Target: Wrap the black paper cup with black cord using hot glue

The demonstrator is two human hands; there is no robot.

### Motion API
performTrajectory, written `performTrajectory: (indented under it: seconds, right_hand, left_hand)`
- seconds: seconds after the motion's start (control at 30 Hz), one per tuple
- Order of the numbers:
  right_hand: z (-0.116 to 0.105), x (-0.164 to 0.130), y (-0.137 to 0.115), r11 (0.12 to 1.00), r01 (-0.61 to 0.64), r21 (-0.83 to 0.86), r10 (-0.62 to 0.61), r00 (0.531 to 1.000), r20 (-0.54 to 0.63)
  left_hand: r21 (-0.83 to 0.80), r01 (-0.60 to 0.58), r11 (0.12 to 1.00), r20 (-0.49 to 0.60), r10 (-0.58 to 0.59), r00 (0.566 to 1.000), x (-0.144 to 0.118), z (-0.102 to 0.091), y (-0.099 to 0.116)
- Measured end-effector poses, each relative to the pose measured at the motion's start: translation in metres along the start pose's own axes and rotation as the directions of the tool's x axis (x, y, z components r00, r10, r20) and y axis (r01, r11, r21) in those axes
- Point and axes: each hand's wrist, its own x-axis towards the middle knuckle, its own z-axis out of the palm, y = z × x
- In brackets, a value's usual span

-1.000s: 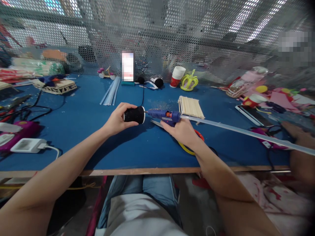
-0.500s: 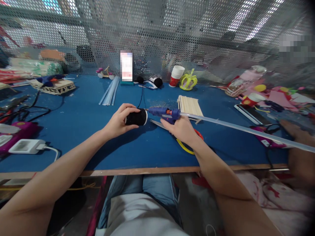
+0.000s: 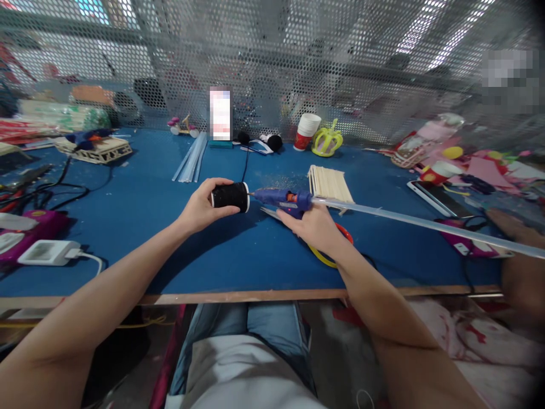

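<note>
Gripping black cylinder [image 3: 230, 197] in left hand [image 3: 200, 207], blue glue gun [image 3: 284, 200] nozzle at its end

The glue stick [image 3: 426, 226] runs off the right edge.

The black spool [image 3: 230, 197] in the left hand [image 3: 200, 207] has lifted slightly toward 12 o'clock since half a second ago; the glue gun [image 3: 283, 199] nozzle followed.
</note>
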Motion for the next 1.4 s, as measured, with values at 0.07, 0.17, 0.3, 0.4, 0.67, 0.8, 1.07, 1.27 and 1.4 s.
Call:
performTrajectory:
  seconds: [0.07, 0.17, 0.3, 0.4, 0.67, 0.8, 1.07, 1.27, 1.4]
  right_hand:
    - [-0.001, 0.000, -0.002, 1.000, -0.002, 0.006, 0.001, 1.000, 0.012]
    - [-0.003, -0.001, -0.004, 1.000, -0.005, 0.031, 0.005, 1.000, 0.009]
    - [-0.003, -0.002, -0.004, 0.999, 0.021, 0.043, -0.022, 1.000, 0.012]
    - [-0.004, -0.003, -0.006, 0.999, 0.015, 0.042, -0.016, 1.000, 0.017]
    - [-0.005, -0.004, -0.008, 0.996, -0.025, 0.088, 0.023, 1.000, 0.020]
    - [-0.009, -0.003, -0.010, 0.976, -0.085, 0.200, 0.077, 0.996, 0.045]
    - [-0.024, 0.007, 0.004, 0.861, -0.244, 0.446, 0.260, 0.965, 0.025]
    - [-0.031, 0.019, 0.042, 0.886, -0.335, 0.321, 0.397, 0.905, -0.152]
    - [-0.037, 0.031, 0.072, 0.849, -0.523, 0.079, 0.523, 0.808, -0.271]
  left_hand:
    - [-0.043, 0.057, 0.997, 0.004, -0.057, 0.998, 0.000, 0.000, 0.001]
    - [-0.097, 0.107, 0.990, 0.017, -0.105, 0.994, 0.001, 0.000, 0.001]
    - [-0.172, 0.147, 0.974, 0.029, -0.144, 0.989, 0.002, 0.000, -0.002]
    - [-0.205, 0.171, 0.964, 0.032, -0.168, 0.985, 0.002, 0.000, -0.004]
    - [-0.264, 0.236, 0.935, 0.017, -0.240, 0.971, 0.002, 0.002, -0.007]
    - [-0.288, 0.246, 0.925, 0.018, -0.252, 0.968, 0.002, 0.003, -0.009]
    - [-0.287, 0.225, 0.931, 0.041, -0.223, 0.974, 0.000, 0.004, -0.006]
    - [-0.303, 0.212, 0.929, 0.035, -0.211, 0.977, -0.001, 0.006, -0.006]
    - [-0.295, 0.214, 0.931, 0.052, -0.208, 0.977, -0.002, 0.005, -0.005]
